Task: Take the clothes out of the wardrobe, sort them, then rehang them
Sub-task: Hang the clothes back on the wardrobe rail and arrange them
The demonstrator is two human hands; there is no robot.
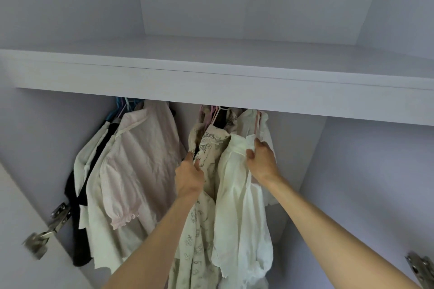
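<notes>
Both forearms reach up as my left hand [189, 177] grips the printed shirt [206, 148] and my right hand [261, 159] pinches the white blouse [234, 195], probably parting these garments, which hang under the shelf [211, 82].

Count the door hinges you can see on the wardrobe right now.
2: one hinge on the open door at lower left, one hinge at the lower right edge, partly cut off. Others may lie outside the view.

Pale lilac walls [366, 171], white shelf [211, 82] overhead.
</notes>
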